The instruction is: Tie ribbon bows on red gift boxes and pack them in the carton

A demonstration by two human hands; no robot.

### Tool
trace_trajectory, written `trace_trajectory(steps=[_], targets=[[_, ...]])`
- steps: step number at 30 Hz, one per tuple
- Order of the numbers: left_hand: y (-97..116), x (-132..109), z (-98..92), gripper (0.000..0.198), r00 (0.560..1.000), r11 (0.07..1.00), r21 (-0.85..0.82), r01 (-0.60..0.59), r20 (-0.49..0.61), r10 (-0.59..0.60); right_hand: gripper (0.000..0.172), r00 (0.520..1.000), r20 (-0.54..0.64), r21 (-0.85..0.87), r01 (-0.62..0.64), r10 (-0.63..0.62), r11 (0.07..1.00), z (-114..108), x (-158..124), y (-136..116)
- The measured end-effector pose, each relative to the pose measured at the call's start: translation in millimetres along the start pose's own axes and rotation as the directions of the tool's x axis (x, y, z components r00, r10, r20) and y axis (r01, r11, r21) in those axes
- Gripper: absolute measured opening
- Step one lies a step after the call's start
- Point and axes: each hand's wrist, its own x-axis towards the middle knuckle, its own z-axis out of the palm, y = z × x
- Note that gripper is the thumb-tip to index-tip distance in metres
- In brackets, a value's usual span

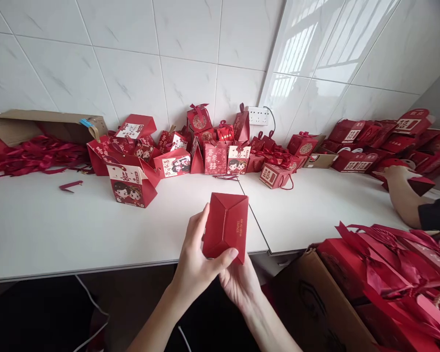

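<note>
A small red box [234,225] is held up at the table's front edge, a folded face with gold print toward the camera. My left hand [196,254] grips its left side, thumb across the lower part of that face. From below and behind, my right hand [242,283] supports the box; its fingers are mostly hidden by it. Beyond them on the white table [161,220] stands an open box with cartoon figures [128,186], and a small box with a cord loop [275,175] lies to the right.
Many red boxes [215,157] line the tiled wall. Red ribbons [40,152] spill from a cardboard box [58,117] at left. A carton [315,298] full of ribboned boxes stands front right. Another person's arm [403,195] reaches in at right.
</note>
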Motion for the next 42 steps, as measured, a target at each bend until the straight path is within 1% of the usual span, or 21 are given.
trace_trajectory(steps=[2, 4, 6, 8, 11, 13, 15, 16, 17, 19, 20, 22, 23, 25, 27, 30, 32, 36, 38, 40, 42], targets=[[2.6, -1.1, -1.0, 0.079, 0.998, 0.996, -0.07, 0.06, 0.018, -0.059, 0.041, 0.999, -0.031, -0.026, 0.02, -0.021, 0.999, 2.0, -7.0, -1.1], [2.7, -2.3, -1.4, 0.084, 0.995, 0.984, -0.15, 0.095, 0.055, -0.087, 0.042, 0.981, -0.121, -0.121, 0.134, -0.149, 0.984, -0.5, -12.7, -6.6], [-1.3, -2.9, -0.2, 0.075, 0.987, 0.964, -0.231, 0.13, 0.126, -0.102, 0.04, 0.909, -0.202, -0.319, 0.291, -0.364, 0.902, -6.6, -20.7, -16.8], [-8.4, -1.9, 3.5, 0.055, 0.961, 0.946, -0.284, 0.158, 0.263, -0.081, 0.035, 0.811, -0.158, -0.563, 0.394, -0.563, 0.726, -14.5, -35.4, -30.4], [-17.4, 5.4, 17.9, 0.049, 0.853, 0.942, -0.311, 0.124, 0.519, 0.059, 0.031, 0.697, 0.085, -0.79, 0.483, -0.712, 0.378, -25.6, -76.9, -50.4], [-16.1, 14.4, 37.2, 0.066, 0.716, 0.931, -0.352, 0.096, 0.674, 0.18, 0.025, 0.609, 0.163, -0.862, 0.471, -0.776, 0.188, -30.4, -116.6, -59.8], [-6.3, 22.9, 64.8, 0.08, 0.545, 0.916, -0.398, 0.048, 0.779, 0.31, 0.016, 0.528, 0.145, -0.941, 0.335, -0.837, 0.049, -32.2, -163.4, -68.1], [0.9, 25.3, 80.4, 0.079, 0.453, 0.908, -0.419, 0.002, 0.81, 0.372, 0.016, 0.474, 0.13, -0.977, 0.21, -0.871, -0.032, -32.0, -188.9, -73.5], [8.7, 25.6, 96.1, 0.074, 0.362, 0.897, -0.439, -0.053, 0.828, 0.427, 0.015, 0.414, 0.124, -0.992, 0.055, -0.902, -0.112, -31.0, -215.4, -80.4], [21.2, 20.0, 124.9, 0.054, 0.236, 0.876, -0.465, -0.128, 0.844, 0.482, 0.011, 0.272, 0.176, -0.921, -0.293, -0.946, -0.256, -28.8, -269.7, -101.0], [23.8, 14.7, 136.9, 0.043, 0.198, 0.879, -0.456, -0.137, 0.857, 0.475, 0.007, 0.194, 0.19, -0.877, -0.408, -0.962, -0.255, -28.7, -295.8, -115.0], [19.0, 1.8, 155.3, 0.026, 0.174, 0.912, -0.393, -0.116, 0.896, 0.408, 0.012, 0.075, 0.216, -0.798, -0.56, -0.973, -0.221, -34.2, -341.5, -149.8], [11.7, -4.8, 161.8, 0.023, 0.17, 0.931, -0.352, -0.101, 0.915, 0.365, 0.016, 0.053, 0.221, -0.704, -0.682, -0.974, -0.197, -41.2, -359.5, -169.4], [-9.6, -16.7, 170.5, 0.025, 0.145, 0.961, -0.267, -0.076, 0.95, 0.276, 0.031, 0.107, 0.142, -0.533, -0.83, -0.984, -0.167, -64.6, -383.5, -208.6], [-33.2, -25.4, 174.8, 0.028, 0.108, 0.981, -0.182, -0.066, 0.976, 0.188, 0.033, 0.167, 0.009, -0.464, -0.872, -0.986, -0.152, -98.3, -392.1, -242.5], [-57.4, -32.3, 178.3, 0.029, 0.026, 0.992, -0.072, -0.102, 0.997, 0.075, 0.026, 0.242, -0.143, -0.486, -0.862, -0.96, -0.145, -153.2, -383.8, -275.6], [-62.8, -34.0, 180.5, 0.03, -0.004, 0.992, -0.034, -0.121, 0.999, 0.034, 0.025, 0.288, -0.195, -0.504, -0.85, -0.938, -0.156, -183.8, -371.0, -285.8], [-63.1, -35.7, 185.2, 0.034, 0.044, 0.993, 0.005, -0.118, 0.999, 0.0, 0.02, 0.411, -0.364, -0.534, -0.827, -0.836, -0.174, -225.5, -346.7, -285.5], [-65.3, -36.7, 186.6, 0.035, 0.058, 0.992, 0.017, -0.128, 0.998, -0.01, 0.016, 0.452, -0.464, -0.535, -0.828, -0.762, -0.166, -240.7, -337.9, -281.7], [-69.2, -38.0, 186.9, 0.034, 0.062, 0.992, 0.027, -0.124, 0.998, -0.019, 0.02, 0.462, -0.545, -0.518, -0.842, -0.7, -0.152, -254.2, -330.3, -279.8], [-72.6, -39.1, 186.3, 0.034, 0.061, 0.994, 0.04, -0.104, 0.998, -0.034, 0.022, 0.445, -0.593, -0.492, -0.86, -0.671, -0.135, -265.2, -323.7, -280.8]])
